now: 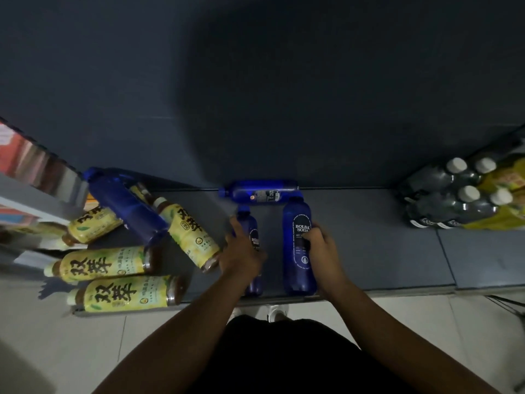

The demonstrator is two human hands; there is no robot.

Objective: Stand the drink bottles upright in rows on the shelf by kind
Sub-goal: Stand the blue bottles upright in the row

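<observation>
While the yellow-labelled plastic tea bottles [108,263] lie tumbled at the left end of the dark grey shelf [383,245], the person works on the blue sodas in the middle. Their right hand [321,243] grips a tall dark blue plastic bottle with a white "BOLSA SODA" label [298,251], fingers curled round its right flank and thumb pressed on the label. Their left hand [244,251] holds a second blue soda bottle [252,227] just beside it, fingers wrapped over its left side with the forefinger reaching toward the neck. Both bottles sit near the shelf's front edge, caps toward the back panel. From so steep above I cannot say for sure whether they stand or lie, though they look set side by side, as if to start a row of that kind. A third blue bottle [258,191] lies crosswise against the back, just behind them, and a fourth blue bottle [127,206] rests on top of the tea bottles, so both want collecting. Far right, black bottles with white caps [454,194] stand grouped, well apart, beside a yellow pack [505,200].
</observation>
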